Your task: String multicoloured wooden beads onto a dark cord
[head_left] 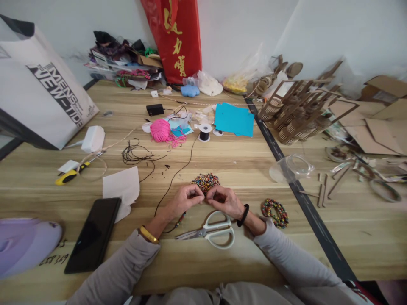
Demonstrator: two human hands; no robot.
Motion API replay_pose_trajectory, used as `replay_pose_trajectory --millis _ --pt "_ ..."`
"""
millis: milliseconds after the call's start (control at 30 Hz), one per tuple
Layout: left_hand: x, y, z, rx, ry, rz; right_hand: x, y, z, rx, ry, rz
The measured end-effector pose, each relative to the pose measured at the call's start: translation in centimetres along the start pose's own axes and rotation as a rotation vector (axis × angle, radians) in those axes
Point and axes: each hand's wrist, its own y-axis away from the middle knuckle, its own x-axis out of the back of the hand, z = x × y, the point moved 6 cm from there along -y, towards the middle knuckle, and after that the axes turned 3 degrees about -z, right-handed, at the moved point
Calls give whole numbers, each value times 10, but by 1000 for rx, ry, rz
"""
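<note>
My left hand (188,198) and my right hand (226,202) meet in front of a pile of small multicoloured beads (206,182). Each is closed in a pinch, fingertips almost touching. What sits between them is too small to make out. A black cord (173,185) runs from a white spool (204,133) down behind my left wrist. A short beaded strand (180,219) on dark cord shows below that wrist. Scissors with white handles (208,232) lie just under my hands. To the right of my right wrist rests a coil of strung beads (275,213).
On the left are a black phone (93,235), white paper (122,188) and a yellow utility knife (72,173). Behind lie loose black cord (136,153), pink yarn (160,130) and blue sheets (233,120). A clear plastic container (291,168) and bamboo baskets (295,114) stand right.
</note>
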Motion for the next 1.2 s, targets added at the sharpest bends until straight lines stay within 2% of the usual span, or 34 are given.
replay_pose_trajectory --millis 533,1200 --pt "-1 0 1 -38 -60 29 0 0 0 -17 -17 -14" --pt "-2 1 -4 -8 -42 9 -1 -1 -3 1 -15 -25"
